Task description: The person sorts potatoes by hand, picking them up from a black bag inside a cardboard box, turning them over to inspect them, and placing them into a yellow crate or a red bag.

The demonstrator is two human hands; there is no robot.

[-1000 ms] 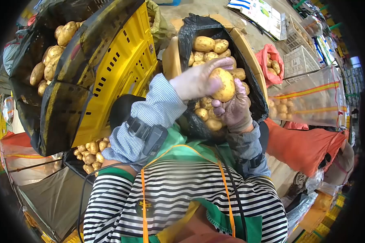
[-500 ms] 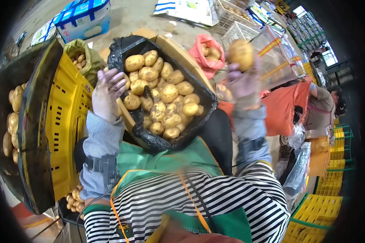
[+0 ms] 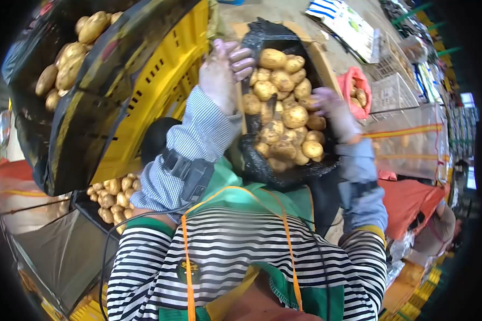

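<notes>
In front of my lap a cardboard box [image 3: 322, 63] lined with a black plastic bag [image 3: 276, 35] holds many potatoes [image 3: 281, 80], some with dark soil on them. My left hand [image 3: 223, 72] hovers at the box's left edge with its fingers partly bent and apart, nothing visible in it. Over the right side of the potatoes is my right hand [image 3: 338, 112], smeared by motion. Its fingers reach in towards the potatoes at that edge; whether they grip one cannot be made out. Both hands look gloved.
To my left stands a yellow crate [image 3: 160, 69], with a black-lined container [image 3: 32, 101] of potatoes beside it. More potatoes [image 3: 115, 198] lie low at my left. A pink bag [image 3: 357, 80] of potatoes and a white crate [image 3: 393, 93] are at right. Another person [image 3: 436, 227] is at far right.
My right hand has come down from a raised position, where it held a potato, to the box's right side. That potato no longer shows in it. The view has turned left.
</notes>
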